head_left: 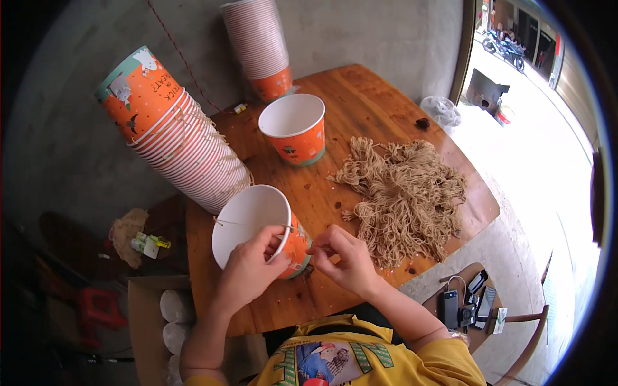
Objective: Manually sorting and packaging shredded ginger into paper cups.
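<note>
A white-lined paper bucket (299,248) with an orange printed outside leans toward me at the table's near left. My left hand (248,270) closes on its right rim, fingers at the mouth and thumb nearby. A thin tan cord (251,224) runs from the bucket's far-left rim across the opening to the right rim by my left fingers. Just right of the bucket, my right hand (347,260) is pinched closed near the cord's end; the piece between the fingertips is too fine to see clearly.
A second orange bucket (293,145) stands upright behind. Tall nested bucket stacks (193,148) lean at left and stand wrapped (257,45) at the back. A heap of tan cords (412,199) covers the right. A chair (479,302) holding electronics and a cardboard box (151,321) flank the table.
</note>
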Action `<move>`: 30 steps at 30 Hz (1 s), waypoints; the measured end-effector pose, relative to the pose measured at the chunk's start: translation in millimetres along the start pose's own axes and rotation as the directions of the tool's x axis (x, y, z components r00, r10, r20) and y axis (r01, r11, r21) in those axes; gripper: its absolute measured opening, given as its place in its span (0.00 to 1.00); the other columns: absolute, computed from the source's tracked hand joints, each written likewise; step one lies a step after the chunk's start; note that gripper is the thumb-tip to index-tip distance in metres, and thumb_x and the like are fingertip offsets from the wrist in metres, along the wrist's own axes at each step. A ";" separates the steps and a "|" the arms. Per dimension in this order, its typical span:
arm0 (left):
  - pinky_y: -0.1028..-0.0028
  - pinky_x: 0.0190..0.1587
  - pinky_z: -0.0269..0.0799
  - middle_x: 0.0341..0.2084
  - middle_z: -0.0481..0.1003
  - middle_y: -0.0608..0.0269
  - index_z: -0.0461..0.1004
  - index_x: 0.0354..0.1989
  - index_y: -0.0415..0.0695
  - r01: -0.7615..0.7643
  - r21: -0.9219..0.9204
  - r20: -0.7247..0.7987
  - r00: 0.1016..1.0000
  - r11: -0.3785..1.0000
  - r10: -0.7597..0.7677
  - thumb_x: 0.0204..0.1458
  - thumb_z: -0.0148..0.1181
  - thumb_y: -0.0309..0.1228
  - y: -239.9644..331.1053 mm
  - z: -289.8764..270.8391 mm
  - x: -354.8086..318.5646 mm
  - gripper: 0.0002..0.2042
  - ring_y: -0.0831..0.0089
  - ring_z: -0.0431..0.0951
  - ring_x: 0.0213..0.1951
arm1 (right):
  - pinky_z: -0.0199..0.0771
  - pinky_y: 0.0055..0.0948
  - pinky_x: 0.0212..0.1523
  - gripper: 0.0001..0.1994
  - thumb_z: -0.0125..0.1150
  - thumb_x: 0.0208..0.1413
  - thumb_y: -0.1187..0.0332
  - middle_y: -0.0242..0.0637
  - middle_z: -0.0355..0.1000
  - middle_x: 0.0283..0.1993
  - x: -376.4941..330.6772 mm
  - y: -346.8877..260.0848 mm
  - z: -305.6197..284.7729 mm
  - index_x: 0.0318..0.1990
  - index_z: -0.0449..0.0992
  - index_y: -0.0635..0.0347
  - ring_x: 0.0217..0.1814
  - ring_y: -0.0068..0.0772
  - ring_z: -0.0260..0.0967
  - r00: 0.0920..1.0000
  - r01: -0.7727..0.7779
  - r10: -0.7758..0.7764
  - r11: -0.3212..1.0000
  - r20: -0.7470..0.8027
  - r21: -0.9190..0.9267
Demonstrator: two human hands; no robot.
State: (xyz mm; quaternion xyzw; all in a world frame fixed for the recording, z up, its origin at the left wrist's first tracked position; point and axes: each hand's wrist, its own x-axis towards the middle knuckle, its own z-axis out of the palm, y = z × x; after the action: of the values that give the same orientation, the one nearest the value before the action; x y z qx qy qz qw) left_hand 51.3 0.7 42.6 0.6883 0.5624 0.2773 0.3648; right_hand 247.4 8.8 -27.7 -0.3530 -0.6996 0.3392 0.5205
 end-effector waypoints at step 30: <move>0.77 0.46 0.72 0.39 0.73 0.64 0.61 0.58 0.38 0.050 -0.285 0.131 0.991 0.957 -0.013 0.54 0.49 0.15 0.6 -20.7 -10.4 0.22 0.81 0.73 0.41 | 0.70 0.30 0.20 0.11 0.66 0.44 0.76 0.33 0.66 0.23 22.1 -18.7 23.8 0.34 0.71 0.57 0.19 0.33 0.68 0.912 0.327 -0.397 0.851 -0.097 -0.411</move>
State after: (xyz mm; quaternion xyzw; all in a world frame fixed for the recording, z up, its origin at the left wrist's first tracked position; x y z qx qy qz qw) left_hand 33.1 -5.6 55.4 0.6351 0.5025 0.3058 0.5007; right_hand 217.1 15.3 -6.6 -0.3388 -0.7571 0.0570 0.5557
